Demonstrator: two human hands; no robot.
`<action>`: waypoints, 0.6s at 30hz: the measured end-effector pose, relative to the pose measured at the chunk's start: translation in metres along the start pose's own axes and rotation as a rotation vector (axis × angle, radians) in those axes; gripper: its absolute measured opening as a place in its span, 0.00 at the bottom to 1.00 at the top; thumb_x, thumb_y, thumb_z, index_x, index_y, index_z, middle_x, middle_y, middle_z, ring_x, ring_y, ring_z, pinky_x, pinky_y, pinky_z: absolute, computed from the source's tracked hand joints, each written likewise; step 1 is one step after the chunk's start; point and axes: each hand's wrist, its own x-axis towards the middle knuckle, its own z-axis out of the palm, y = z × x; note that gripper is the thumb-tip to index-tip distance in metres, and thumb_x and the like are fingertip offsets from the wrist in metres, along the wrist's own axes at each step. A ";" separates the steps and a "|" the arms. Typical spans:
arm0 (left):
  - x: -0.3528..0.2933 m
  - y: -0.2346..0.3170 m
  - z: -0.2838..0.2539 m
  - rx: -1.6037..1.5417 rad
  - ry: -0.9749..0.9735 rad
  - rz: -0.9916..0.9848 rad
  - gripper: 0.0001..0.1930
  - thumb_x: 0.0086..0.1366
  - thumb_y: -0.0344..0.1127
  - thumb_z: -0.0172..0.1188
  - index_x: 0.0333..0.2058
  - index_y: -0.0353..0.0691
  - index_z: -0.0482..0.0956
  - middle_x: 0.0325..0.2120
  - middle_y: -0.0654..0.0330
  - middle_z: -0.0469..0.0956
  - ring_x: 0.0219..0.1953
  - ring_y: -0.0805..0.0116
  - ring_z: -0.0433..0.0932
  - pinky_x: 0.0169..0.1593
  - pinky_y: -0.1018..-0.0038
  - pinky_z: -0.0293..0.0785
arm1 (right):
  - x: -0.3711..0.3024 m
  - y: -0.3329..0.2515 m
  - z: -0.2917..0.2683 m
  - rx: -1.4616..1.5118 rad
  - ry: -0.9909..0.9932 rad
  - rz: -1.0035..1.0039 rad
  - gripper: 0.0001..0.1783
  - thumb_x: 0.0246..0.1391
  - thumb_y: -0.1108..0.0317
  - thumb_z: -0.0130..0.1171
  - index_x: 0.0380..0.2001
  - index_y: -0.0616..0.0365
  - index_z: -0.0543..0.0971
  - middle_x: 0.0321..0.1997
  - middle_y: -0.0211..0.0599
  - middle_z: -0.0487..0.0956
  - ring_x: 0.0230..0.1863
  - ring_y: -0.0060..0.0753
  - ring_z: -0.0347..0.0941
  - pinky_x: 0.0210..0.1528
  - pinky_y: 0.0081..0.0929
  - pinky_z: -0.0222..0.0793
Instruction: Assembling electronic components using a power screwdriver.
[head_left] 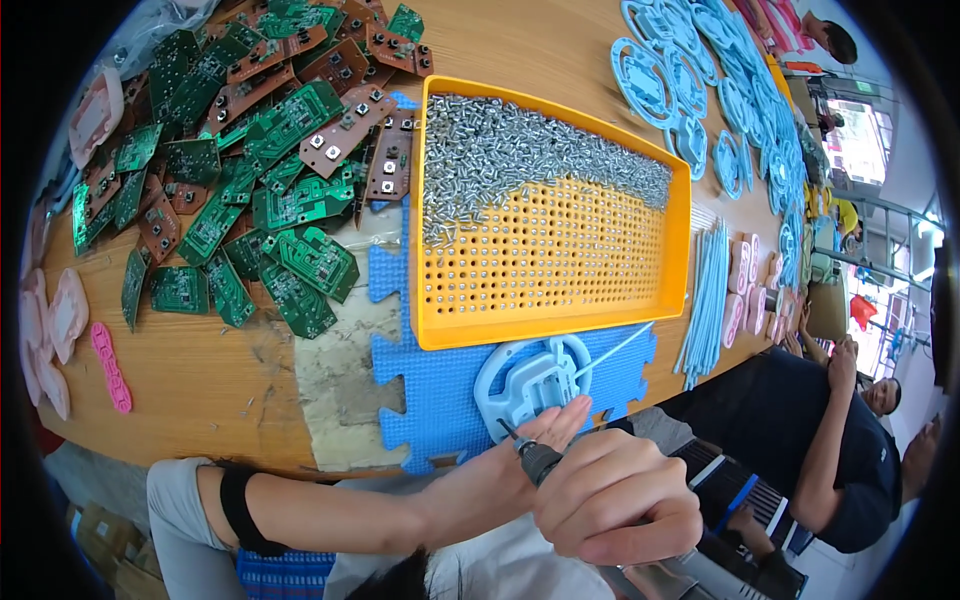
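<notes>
A light blue plastic housing, rounded with an open ring-like rim, lies on a blue foam mat. My left hand grips its near edge, fingertips against the plastic; part of that hand is hidden behind my right. Closed around an electric screwdriver, my right hand holds the dark tip close to the housing's near left edge. Whether the bit touches a screw I cannot tell. A thin light blue rod slants up from the housing toward the yellow tray.
Many small silver screws cover the tray's far part. Green and brown circuit boards pile up at left, near a pink plastic strip. At right lie light blue rods, pink parts and blue housings. A co-worker sits at right.
</notes>
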 end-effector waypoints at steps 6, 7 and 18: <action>0.002 0.001 0.014 0.092 0.202 0.014 0.28 0.64 0.38 0.37 0.58 0.27 0.48 0.61 0.47 0.50 0.64 0.58 0.49 0.65 0.67 0.47 | 0.007 0.002 -0.001 -0.001 -0.074 0.018 0.05 0.49 0.79 0.50 0.25 0.68 0.65 0.13 0.46 0.71 0.11 0.34 0.67 0.13 0.24 0.64; 0.002 0.000 0.016 0.087 0.394 0.047 0.26 0.60 0.37 0.41 0.54 0.24 0.61 0.57 0.42 0.60 0.61 0.51 0.58 0.63 0.63 0.55 | 0.008 0.003 -0.001 0.001 -0.065 0.007 0.05 0.49 0.78 0.49 0.25 0.69 0.66 0.13 0.45 0.70 0.11 0.33 0.66 0.12 0.24 0.63; 0.001 -0.009 0.009 -0.017 0.297 0.071 0.27 0.59 0.37 0.43 0.54 0.26 0.64 0.58 0.44 0.59 0.62 0.51 0.56 0.63 0.62 0.52 | 0.027 0.002 -0.010 0.199 -0.165 0.002 0.08 0.53 0.76 0.49 0.22 0.69 0.69 0.12 0.46 0.70 0.09 0.33 0.65 0.10 0.24 0.62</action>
